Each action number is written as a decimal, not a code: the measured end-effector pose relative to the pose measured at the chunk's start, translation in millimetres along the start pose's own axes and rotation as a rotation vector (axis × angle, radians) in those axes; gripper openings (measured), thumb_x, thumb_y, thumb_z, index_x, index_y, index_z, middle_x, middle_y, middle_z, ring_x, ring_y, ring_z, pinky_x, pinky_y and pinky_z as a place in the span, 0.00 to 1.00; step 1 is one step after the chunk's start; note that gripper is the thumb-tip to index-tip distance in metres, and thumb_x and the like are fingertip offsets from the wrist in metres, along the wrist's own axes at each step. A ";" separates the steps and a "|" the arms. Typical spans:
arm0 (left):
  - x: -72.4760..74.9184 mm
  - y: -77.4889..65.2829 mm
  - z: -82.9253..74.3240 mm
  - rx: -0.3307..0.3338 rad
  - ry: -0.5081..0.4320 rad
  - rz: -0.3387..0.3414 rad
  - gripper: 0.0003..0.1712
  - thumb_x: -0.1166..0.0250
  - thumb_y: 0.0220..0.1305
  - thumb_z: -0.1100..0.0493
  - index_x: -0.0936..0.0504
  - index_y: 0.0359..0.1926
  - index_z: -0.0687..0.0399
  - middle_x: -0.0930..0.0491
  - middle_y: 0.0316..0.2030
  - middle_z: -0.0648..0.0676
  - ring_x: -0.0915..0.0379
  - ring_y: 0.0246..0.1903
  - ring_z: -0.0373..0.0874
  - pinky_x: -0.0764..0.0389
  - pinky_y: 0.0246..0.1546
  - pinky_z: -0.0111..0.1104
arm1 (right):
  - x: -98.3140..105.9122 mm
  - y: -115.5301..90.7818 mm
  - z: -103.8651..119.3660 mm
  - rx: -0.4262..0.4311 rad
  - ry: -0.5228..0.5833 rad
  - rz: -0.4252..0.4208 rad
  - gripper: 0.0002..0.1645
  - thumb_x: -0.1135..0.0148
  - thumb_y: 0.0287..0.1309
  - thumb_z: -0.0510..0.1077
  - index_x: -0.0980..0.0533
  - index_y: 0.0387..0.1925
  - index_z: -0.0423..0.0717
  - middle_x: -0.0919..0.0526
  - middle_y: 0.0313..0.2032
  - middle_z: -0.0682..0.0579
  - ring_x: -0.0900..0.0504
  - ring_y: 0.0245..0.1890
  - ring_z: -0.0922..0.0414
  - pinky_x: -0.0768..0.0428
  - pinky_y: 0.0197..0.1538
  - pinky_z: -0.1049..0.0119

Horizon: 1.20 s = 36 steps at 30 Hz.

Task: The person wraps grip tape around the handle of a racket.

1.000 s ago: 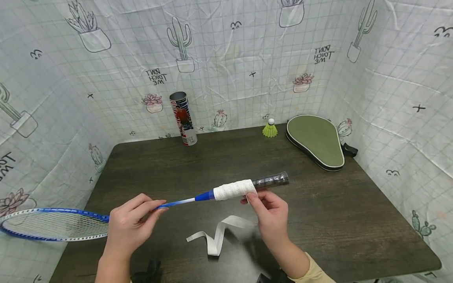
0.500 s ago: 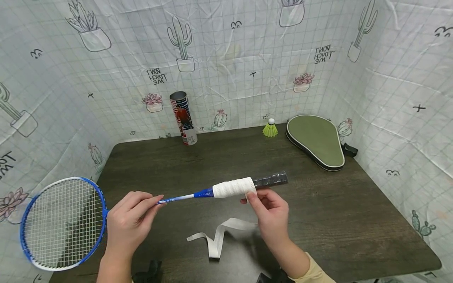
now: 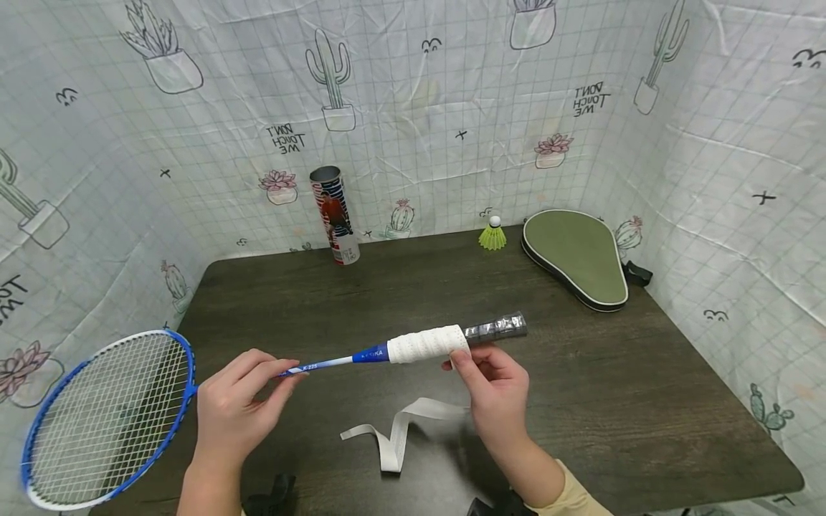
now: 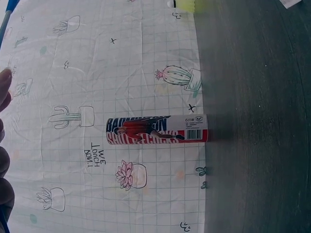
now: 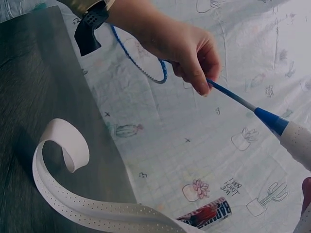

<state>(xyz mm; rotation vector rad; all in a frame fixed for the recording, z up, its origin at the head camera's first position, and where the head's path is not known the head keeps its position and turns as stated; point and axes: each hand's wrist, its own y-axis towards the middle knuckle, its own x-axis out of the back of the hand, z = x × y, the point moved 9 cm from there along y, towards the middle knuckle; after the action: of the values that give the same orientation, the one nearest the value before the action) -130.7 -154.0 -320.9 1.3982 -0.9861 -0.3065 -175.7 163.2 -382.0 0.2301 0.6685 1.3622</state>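
Observation:
A blue and white badminton racket (image 3: 332,362) is held up over the dark table, its strung head at the left. My left hand (image 3: 234,408) pinches the shaft between thumb and fingers. White perforated grip tape (image 3: 426,345) wraps the upper part of the handle; the butt end still shows black under clear film. At the lower edge of the wrap, my right hand (image 3: 497,390) pinches the tape between thumb and fingers. The tape's loose tail (image 5: 68,194) hangs down and curls over the table. Only some fingertips (image 4: 5,155) of the left hand show in the left wrist view.
A shuttlecock tube (image 3: 334,215) stands at the back of the table (image 3: 645,401). Right of it are a yellow-green shuttlecock (image 3: 493,235) and an olive paddle-shaped case (image 3: 574,258). Behind hangs a white cactus-print cloth (image 3: 400,86).
The racket has turned about its shaft: its head went from nearly edge-on to showing its strings, then tilted back slightly. Both hands keep their hold in nearly the same places.

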 end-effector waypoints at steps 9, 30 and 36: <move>1.9 0.7 -0.9 0.016 -0.004 -0.003 0.21 0.32 0.71 0.46 0.10 0.28 0.57 0.19 0.22 0.48 0.29 0.18 0.39 0.31 0.19 0.25 | -5.4 -2.4 -2.2 -0.042 0.008 0.100 0.05 0.42 0.58 0.18 0.23 0.35 0.24 0.12 0.34 0.56 0.10 0.31 0.58 0.14 0.41 0.67; 1.0 -2.5 6.3 0.049 -0.006 0.034 0.22 0.32 0.71 0.44 0.10 0.29 0.57 0.18 0.23 0.48 0.34 0.18 0.34 0.37 0.19 0.19 | -6.0 2.4 3.0 0.020 0.083 0.048 0.04 0.39 0.59 0.20 0.21 0.32 0.26 0.11 0.31 0.52 0.11 0.29 0.60 0.17 0.38 0.72; 1.0 -1.6 4.1 0.039 -0.020 0.023 0.22 0.32 0.70 0.44 0.10 0.30 0.57 0.18 0.23 0.48 0.34 0.18 0.34 0.37 0.19 0.19 | -6.3 3.8 4.5 0.016 0.087 0.046 0.09 0.41 0.59 0.19 0.19 0.32 0.29 0.11 0.31 0.52 0.11 0.29 0.59 0.16 0.39 0.71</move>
<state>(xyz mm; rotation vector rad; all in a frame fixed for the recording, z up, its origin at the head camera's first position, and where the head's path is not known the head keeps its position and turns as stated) -132.5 -157.8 -322.5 1.4206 -1.0292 -0.2860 -176.7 159.0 -374.5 0.2012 0.7507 1.4175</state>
